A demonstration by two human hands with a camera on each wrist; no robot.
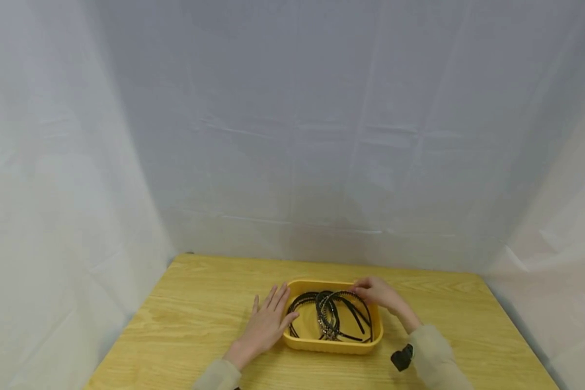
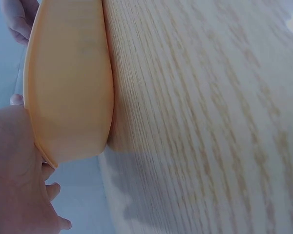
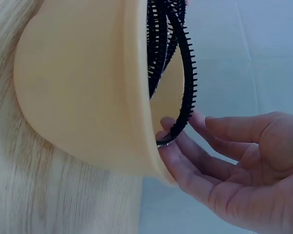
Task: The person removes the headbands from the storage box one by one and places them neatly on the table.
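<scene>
Yellow tray [image 1: 332,348] on the wooden bench [image 1: 195,303], toward the near edge, with several black toothed headbands [image 1: 331,314] lying tangled inside. Left hand [image 1: 268,322] flat on the bench just beside the tray's left wall, fingers straight and relaxed, thumb touching the rim, grasping nothing. Right hand [image 1: 377,292] at the far right corner of the tray, fingers [image 3: 195,163] lightly curled under one thin toothed headband [image 3: 188,78], pinching its end above the rim [image 3: 136,97].

Possible trouble from here, as a judgement only: teeth of this band hooked into the neighbouring bands, so a lift could drag the whole bundle out. Grip only at the very tip, so the springy band may slip away or snap back. Tray light and only touched from the left, so a sideways pull may slide or tip it.
</scene>
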